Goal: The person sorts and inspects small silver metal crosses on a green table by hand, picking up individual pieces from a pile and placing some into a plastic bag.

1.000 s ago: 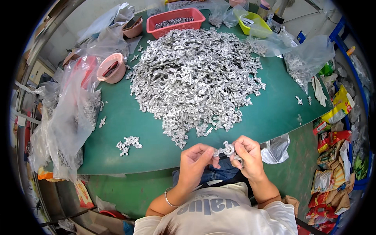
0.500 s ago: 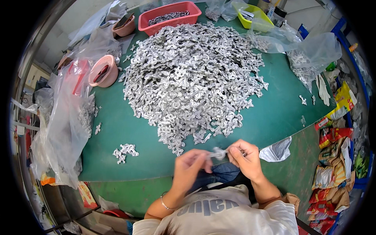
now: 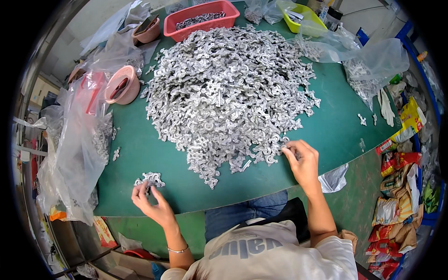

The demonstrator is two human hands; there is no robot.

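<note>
Metal parts [image 3: 224, 88] lie in a big silvery heap on the middle of the green table [image 3: 336, 126], spreading from the far edge almost to the near one. The right hand [image 3: 301, 161] rests at the heap's near right fringe, fingers curled onto a few parts there; whether it has one pinched I cannot tell. The left hand [image 3: 151, 203] is at the near left of the table, well apart from the heap, its fingertips touching a small pile [image 3: 149, 178] of the same parts; fingers are loosely bent, and a firm hold cannot be made out.

A red basket [image 3: 200, 18] with darker pieces stands at the far edge just behind the heap. A pink bowl [image 3: 122, 85] sits left of the heap, a second bowl [image 3: 147, 30] farther back. Clear plastic bags [image 3: 74, 144] hang over the left edge, some holding parts. A yellow tray [image 3: 303, 18] is at the far right, with another clear bag [image 3: 373, 60] beside it. A few loose parts lie near the right edge. Colourful packets [image 3: 396, 182] crowd the floor to the right.
</note>
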